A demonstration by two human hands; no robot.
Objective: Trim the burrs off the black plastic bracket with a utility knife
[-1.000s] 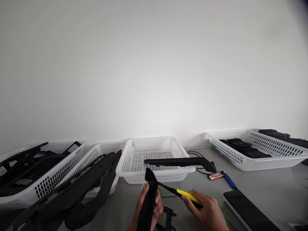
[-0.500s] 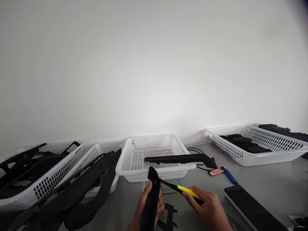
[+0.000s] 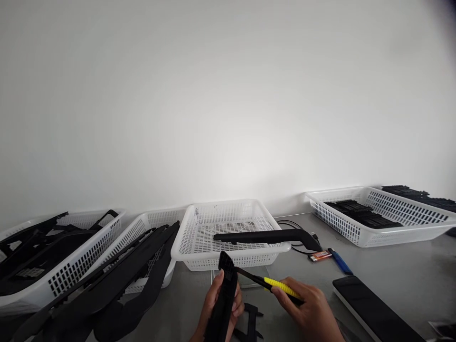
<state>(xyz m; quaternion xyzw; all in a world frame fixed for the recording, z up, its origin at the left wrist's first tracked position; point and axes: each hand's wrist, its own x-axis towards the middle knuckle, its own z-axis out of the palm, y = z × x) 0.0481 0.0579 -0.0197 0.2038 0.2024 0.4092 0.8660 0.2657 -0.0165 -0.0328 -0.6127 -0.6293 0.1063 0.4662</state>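
Note:
My left hand (image 3: pixel 215 308) is wrapped round a long black plastic part (image 3: pixel 223 299), held upright near the bottom of the view. My right hand (image 3: pixel 308 311) grips a yellow-handled knife (image 3: pixel 280 286), whose dark blade end touches the upper part of the black piece. Under my hands a small black piece (image 3: pixel 251 323) lies on the grey table. Just behind stands a white basket (image 3: pixel 199 232) with a long black bar (image 3: pixel 267 236) resting across its front rim.
Two white baskets (image 3: pixel 89 237) at the left hold large black plastic frames. Another white basket (image 3: pixel 392 223) at the right holds flat black parts. A blue lighter (image 3: pixel 340 261), an orange box, a cable and a black flat slab (image 3: pixel 374 313) lie on the table.
The view has shifted slightly. Both hands keep their hold, and the knife stays against the black part with only small movement.

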